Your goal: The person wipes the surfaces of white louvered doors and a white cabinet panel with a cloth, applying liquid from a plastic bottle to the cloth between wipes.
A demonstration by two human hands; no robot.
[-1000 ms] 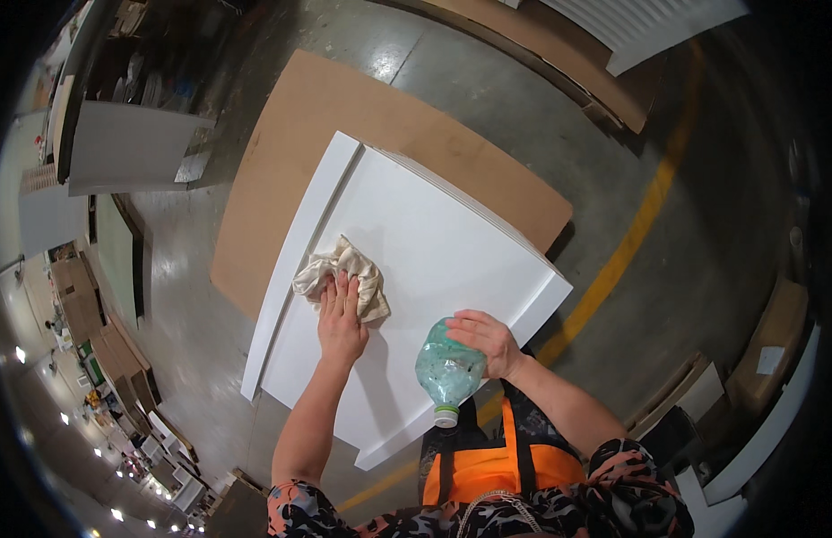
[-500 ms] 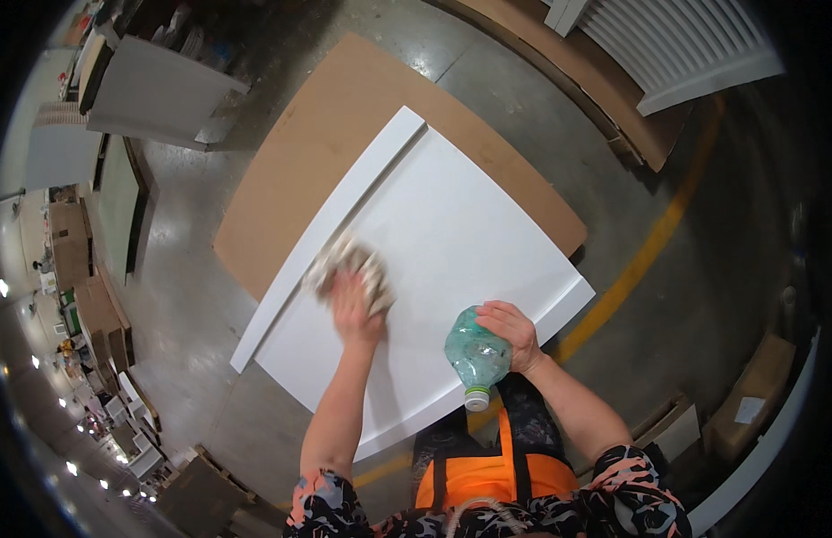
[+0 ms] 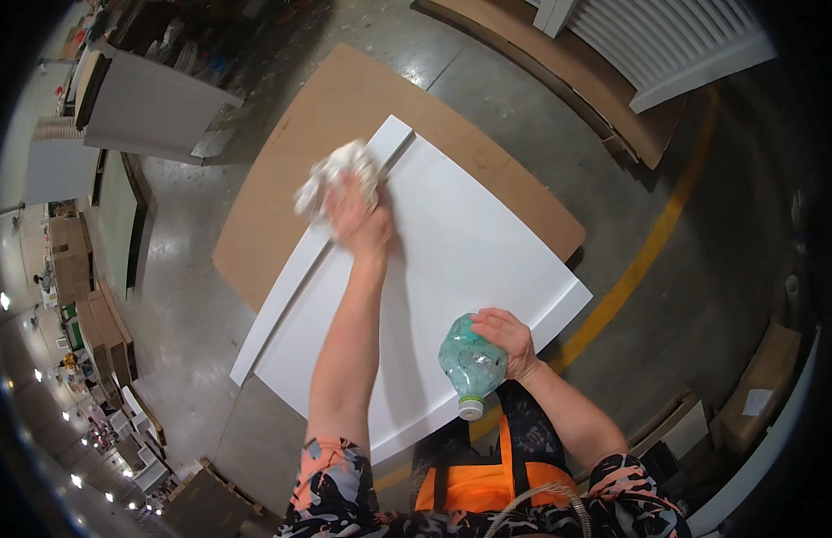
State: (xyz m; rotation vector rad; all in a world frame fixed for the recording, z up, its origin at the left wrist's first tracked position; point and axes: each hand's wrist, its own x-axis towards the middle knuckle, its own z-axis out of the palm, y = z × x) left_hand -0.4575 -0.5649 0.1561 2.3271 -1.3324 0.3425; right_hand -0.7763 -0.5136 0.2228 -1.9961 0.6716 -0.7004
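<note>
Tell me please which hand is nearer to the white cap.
Right. The right hand holds the bottle, near the white cap; the left hand is farther away, with the cloth at the panel's raised edge.

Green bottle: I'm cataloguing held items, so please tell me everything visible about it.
The bottle looks like translucent greenish plastic, rounded, with dark specks. Its white cap is on, by a brighter green ring. The cap end points toward the view's lower edge. The right hand holds it by the near edge of the white panel; panel contact is unclear.
</note>
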